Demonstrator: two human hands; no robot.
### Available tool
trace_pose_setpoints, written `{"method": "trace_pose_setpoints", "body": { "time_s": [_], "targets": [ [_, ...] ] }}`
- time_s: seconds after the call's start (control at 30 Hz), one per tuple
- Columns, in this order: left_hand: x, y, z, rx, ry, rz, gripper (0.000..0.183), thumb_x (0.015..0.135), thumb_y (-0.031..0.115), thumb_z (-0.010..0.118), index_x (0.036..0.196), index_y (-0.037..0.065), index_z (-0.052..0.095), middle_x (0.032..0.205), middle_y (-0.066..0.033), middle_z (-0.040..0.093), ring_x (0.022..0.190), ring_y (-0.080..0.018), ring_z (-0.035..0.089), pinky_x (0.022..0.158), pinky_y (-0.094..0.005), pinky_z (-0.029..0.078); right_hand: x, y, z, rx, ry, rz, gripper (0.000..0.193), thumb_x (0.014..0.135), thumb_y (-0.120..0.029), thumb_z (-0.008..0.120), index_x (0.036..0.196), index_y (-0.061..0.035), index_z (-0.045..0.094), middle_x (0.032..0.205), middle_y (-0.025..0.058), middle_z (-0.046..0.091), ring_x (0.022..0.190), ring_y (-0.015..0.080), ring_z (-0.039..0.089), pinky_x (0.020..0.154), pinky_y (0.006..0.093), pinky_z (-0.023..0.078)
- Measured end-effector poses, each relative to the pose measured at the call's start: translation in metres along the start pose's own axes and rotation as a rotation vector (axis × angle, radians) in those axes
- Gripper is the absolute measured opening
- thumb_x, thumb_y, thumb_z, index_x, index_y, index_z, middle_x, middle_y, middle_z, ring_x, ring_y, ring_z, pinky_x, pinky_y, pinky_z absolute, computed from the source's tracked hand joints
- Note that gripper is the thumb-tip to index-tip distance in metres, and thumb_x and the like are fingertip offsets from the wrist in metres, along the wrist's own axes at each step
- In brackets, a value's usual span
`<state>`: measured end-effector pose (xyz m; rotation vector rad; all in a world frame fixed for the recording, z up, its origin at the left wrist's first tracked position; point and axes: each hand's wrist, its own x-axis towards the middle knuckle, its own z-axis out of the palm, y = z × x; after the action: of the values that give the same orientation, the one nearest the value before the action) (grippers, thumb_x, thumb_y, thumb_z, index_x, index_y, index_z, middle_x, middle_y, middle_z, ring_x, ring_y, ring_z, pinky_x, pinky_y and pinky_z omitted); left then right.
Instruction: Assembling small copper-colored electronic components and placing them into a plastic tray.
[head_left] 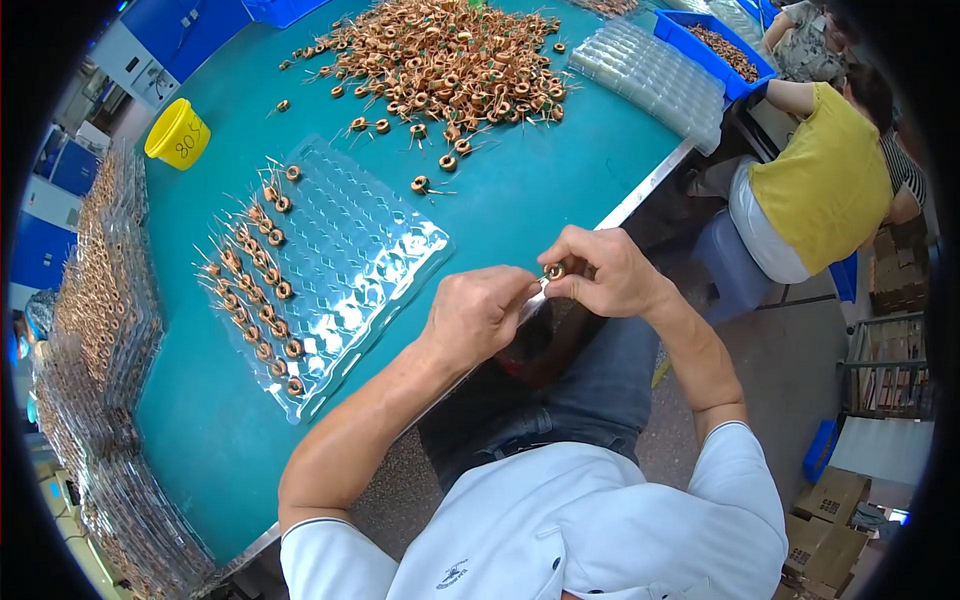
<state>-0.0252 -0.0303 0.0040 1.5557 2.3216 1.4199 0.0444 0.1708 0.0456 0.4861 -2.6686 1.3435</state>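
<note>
Pale shirt [600, 520], lower centre. Copper ring coil [555, 270], just right of centre: pinched in grip of right hand [612, 272]; left hand [478, 312] apparently pinching wire leads [544, 283]. Loose pinch could drop coil past counter [515, 205] edge; uneven tug, bend leads.

Illumination is bright across the tabletop [520, 190]; glare whitens the near side of the tray [352, 225]. Shadow lies beneath the tabletop. Fisheye distortion bends outer edges, corners vignette to black; fine detail on the held coil [556, 271] is unresolved.
</note>
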Motion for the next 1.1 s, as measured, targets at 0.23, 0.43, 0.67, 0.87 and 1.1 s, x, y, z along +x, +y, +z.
{"method": "trace_pose_setpoints", "body": {
  "time_s": [0.23,0.43,0.67,0.87,1.1],
  "targets": [
    [0.003,0.021,0.008,-0.799,0.065,-0.639,0.053,0.091,0.023,0.071,0.132,-0.001,0.048,0.094,-0.0082,0.066,0.068,-0.0097,0.061,0.05,-0.0231,0.045,-0.025,0.021,0.007,0.175,0.372,0.067,0.028,0.078,-0.005,0.081,0.096,0.0001,0.06,0.079,0.0052,0.067,0.078,0.0073,0.066,0.064,0.022,0.053],
    [0.005,0.024,0.009,-0.999,-0.091,-0.727,0.03,0.095,0.028,0.065,0.104,0.0,0.069,0.082,-0.0027,0.067,0.059,-0.0048,0.054,0.047,-0.0188,0.038,-0.033,0.027,0.02,0.368,0.354,-0.032,0.031,0.077,-0.004,0.082,0.097,0.0011,0.06,0.089,0.0076,0.066,0.082,0.0101,0.066,0.067,0.0234,0.055],
    [-0.002,0.026,0.007,-0.968,-0.058,-0.736,0.022,0.095,0.023,0.065,0.094,0.001,0.069,0.071,-0.0008,0.064,0.054,-0.0047,0.053,0.047,-0.0191,0.038,-0.033,0.017,0.012,0.067,0.322,-0.075,0.028,0.075,-0.004,0.082,0.094,0.0005,0.061,0.084,0.01,0.067,0.075,0.0153,0.068,0.063,0.0247,0.054],
    [0.004,0.022,0.006,-0.923,-0.058,-0.769,0.018,0.095,0.02,0.065,0.095,0.002,0.068,0.071,-0.0013,0.063,0.055,-0.0045,0.054,0.047,-0.0183,0.041,-0.03,0.016,0.012,-0.058,0.335,-0.111,0.026,0.074,-0.003,0.081,0.091,-0.0015,0.061,0.082,0.0121,0.066,0.07,0.0225,0.068,0.059,0.0282,0.053],
    [-0.001,0.017,0.013,-0.844,0.047,-0.606,0.015,0.093,0.015,0.068,0.09,0.0,0.065,0.071,-0.0014,0.061,0.057,-0.0057,0.053,0.049,-0.0203,0.039,-0.029,0.016,0.023,-0.106,0.351,-0.263,0.026,0.072,0.001,0.08,0.088,-0.0007,0.06,0.078,0.0127,0.066,0.067,0.0231,0.068,0.056,0.0294,0.053]
  ]
}}
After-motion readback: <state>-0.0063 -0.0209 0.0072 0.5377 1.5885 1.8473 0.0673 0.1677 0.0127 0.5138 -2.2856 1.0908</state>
